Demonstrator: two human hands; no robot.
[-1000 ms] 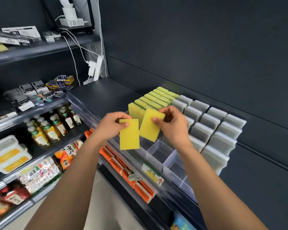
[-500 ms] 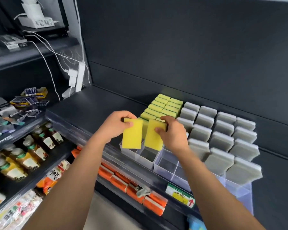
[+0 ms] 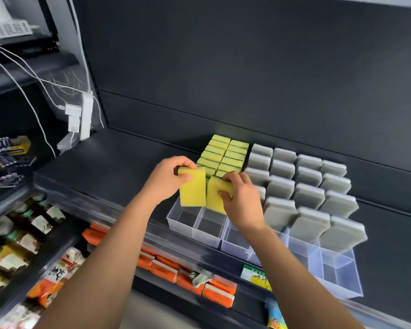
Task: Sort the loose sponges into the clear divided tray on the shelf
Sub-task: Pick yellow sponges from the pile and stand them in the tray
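The left hand (image 3: 167,180) pinches one yellow sponge (image 3: 193,192) and the right hand (image 3: 243,207) a second sponge (image 3: 214,194), both upright over the clear tray (image 3: 180,227), whose back rows of stored sponges (image 3: 305,188) look full while its front compartments (image 3: 210,227) sit empty.

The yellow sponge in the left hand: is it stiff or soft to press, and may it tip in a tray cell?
Probably light: the left hand holds the yellow sponge by its top end without sag. Its foamy face suggests softness. Tipping seems unlikely: the stored yellow sponges stand upright in the clear tray.
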